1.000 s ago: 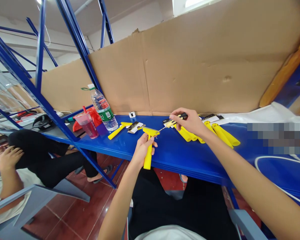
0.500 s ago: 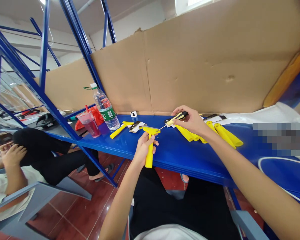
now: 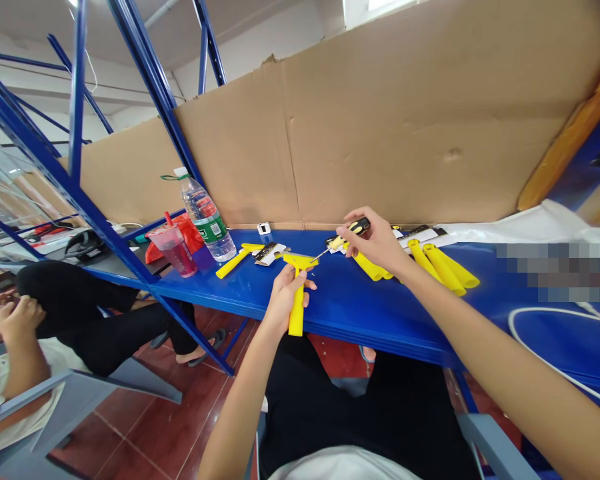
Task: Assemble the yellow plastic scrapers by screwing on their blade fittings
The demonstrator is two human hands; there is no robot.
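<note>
My left hand [image 3: 285, 295] is closed around the handle of a yellow T-shaped scraper [image 3: 296, 317], held upright at the front edge of the bench. A screwdriver [image 3: 360, 227] with a black and pale yellow handle is gripped in my right hand [image 3: 379, 243]. Its thin shaft slants down left, and the tip meets the right part of the scraper's crosspiece; whether it sits in a screw is too small to tell. Left of my hands, another yellow T-shaped tool [image 3: 231, 264] lies beside a black and white card [image 3: 270, 254]. Several yellow tubular handles [image 3: 443, 270] lie to the right, partly behind my right arm.
On the blue bench [image 3: 250, 293] stand a water bottle [image 3: 210, 223] and a cup of red drink [image 3: 175, 250]. Cardboard [image 3: 370, 133] walls the back. A white cable [image 3: 513, 327] loops at the right. Another person [image 3: 25, 327] sits at the left, beyond a blue post.
The view has shifted slightly. My right hand's fingers have changed position on the screwdriver handle, with the tip still at the scraper's crosspiece. My left hand keeps its hold.
</note>
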